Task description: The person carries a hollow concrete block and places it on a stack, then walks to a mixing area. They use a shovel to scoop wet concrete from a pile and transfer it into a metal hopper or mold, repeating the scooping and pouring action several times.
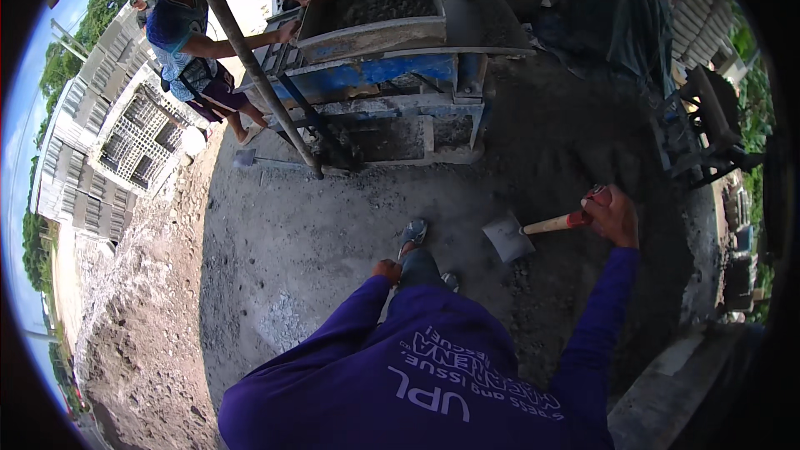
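Note:
My right hand [614,215] is closed around the red grip of a shovel [547,224], out to my right. The shovel has a short wooden shaft. Its pale, flat metal blade [508,237] rests low, at the edge of dark, loose material on the ground. My left hand [387,270] hangs beside my thigh, fingers curled in, and nothing shows in it. Both my arms are in purple sleeves.
Ahead stands a worn blue metal machine [392,75] carrying a tray of grey mix [375,7]. Another person [187,42] grips that tray's left side. A slanted metal pole [250,62] crosses in front. Concrete blocks [87,129] are stacked far left; a dark stand [708,121] is at right.

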Motion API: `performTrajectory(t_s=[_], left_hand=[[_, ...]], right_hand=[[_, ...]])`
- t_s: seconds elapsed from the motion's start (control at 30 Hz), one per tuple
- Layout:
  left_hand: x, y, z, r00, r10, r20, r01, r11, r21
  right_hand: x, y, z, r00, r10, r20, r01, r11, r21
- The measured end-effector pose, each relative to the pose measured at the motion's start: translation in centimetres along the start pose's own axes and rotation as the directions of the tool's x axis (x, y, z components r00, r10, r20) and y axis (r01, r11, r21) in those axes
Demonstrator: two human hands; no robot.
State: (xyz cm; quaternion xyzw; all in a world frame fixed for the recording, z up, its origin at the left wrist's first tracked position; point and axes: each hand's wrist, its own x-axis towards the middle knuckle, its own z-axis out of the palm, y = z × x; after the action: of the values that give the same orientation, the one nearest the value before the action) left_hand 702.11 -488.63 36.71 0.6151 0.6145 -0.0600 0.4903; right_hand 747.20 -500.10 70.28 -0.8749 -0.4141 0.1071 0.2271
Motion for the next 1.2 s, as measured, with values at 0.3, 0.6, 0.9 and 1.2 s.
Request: performTrajectory(t_s=[0.3,0.6,0.9,1.2], left_hand=[[2.0,-1.5,0.4,0.988,0.073,0.137,-0.117,0.93,0.349],[4.5,-2.0,1.3,0.989,0.074,0.128,-0.123,0.892,0.435],[3.3,-1.4,1.4,0.999,0.026,-0.023,-0.025,0.998,0.061],[2.1,-0.7,0.8,1.0,-0.002,0.009,0.001,0.997,0.074]], right_hand=[[0.0,-0.3,-0.1,0.999,0.037,0.019,-0.037,0.999,0.001],[0.2,0.4,0.1,1.0,0.022,0.004,-0.022,1.0,0.002],[0.1,0.1,0.1,1.0,0.021,0.0,-0.021,1.0,0.014],[0.6,0.6,0.3,1.0,0.019,0.004,-0.019,1.0,0.0]])
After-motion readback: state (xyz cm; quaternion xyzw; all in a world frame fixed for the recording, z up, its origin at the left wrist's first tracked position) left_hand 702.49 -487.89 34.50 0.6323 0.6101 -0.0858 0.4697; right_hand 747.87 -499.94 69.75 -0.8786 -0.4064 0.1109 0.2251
